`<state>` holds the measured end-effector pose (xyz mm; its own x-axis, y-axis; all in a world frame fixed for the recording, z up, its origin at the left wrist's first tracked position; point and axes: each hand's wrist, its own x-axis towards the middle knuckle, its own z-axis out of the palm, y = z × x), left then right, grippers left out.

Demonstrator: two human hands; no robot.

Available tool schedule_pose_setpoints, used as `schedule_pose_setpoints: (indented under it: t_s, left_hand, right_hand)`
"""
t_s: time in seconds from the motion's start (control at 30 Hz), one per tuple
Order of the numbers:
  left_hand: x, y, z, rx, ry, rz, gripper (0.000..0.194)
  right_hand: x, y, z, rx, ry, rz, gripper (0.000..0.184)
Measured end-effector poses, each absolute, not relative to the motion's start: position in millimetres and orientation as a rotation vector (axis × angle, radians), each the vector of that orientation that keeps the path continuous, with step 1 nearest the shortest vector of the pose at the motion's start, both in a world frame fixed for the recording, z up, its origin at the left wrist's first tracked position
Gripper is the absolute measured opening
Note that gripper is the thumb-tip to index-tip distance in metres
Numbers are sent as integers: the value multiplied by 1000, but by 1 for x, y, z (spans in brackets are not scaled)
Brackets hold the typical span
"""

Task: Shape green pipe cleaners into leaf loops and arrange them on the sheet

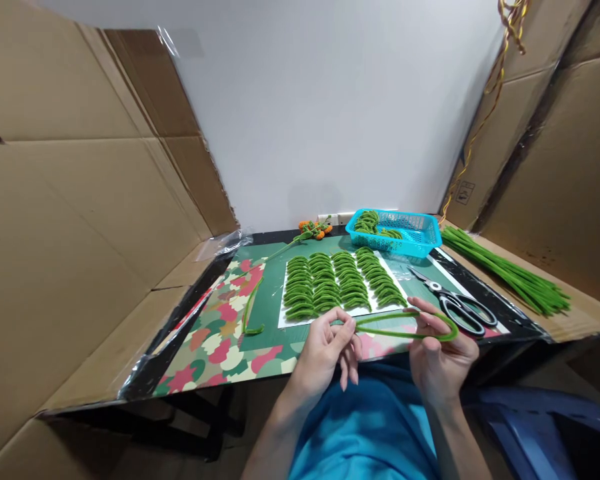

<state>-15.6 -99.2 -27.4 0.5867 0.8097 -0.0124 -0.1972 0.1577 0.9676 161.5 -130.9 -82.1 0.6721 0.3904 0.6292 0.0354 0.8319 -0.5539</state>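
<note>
A green pipe cleaner [387, 332], bent double into a long loop, stretches between my two hands just above the table's front edge. My left hand [333, 340] pinches its ends between thumb and forefinger, the other fingers hanging loosely. The rounded end of the loop lies in my right hand [443, 350], with the fingers curled about it. Just beyond, rows of short curved green fuzzy pieces [325, 285] cover a white sheet [283, 321]. Black-handled scissors [453, 300] rest beside my right hand, blades pointing away.
A blue basket [415, 247] at the back right holds more curved green pieces. Long green pipe cleaners [505, 270] lie bundled at the right. A stem with orange flowers [320, 230] lies across the green mat [265, 310]. Cardboard walls [80, 220] stand on both sides.
</note>
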Motion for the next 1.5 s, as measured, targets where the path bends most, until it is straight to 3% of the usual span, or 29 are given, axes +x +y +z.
schedule_pose_setpoints:
  t_s: [0.23,0.43,0.53,0.8,1.27,1.5]
  left_hand:
    - [-16,-98,-29,1261,625,773,51]
    - [-15,-99,-29,1212,647,820,47]
    - [-15,-100,-29,1207,648,830,46]
    - [-13,-100,-30,1245,693,868,51]
    - [-12,-102,-28,1260,664,859,51]
    - [-11,-102,-30,1247,677,893,48]
  right_hand:
    - [168,-135,-77,-596,-764,79,23]
    - [171,-137,-73,-570,-774,320,28]
    - [174,-137,-73,-547,-754,418,19]
    - [168,-142,-71,-522,-642,451,14]
    - [162,-140,-67,-376,-377,759,33]
    - [162,-134,-73,-409,-498,638,34]
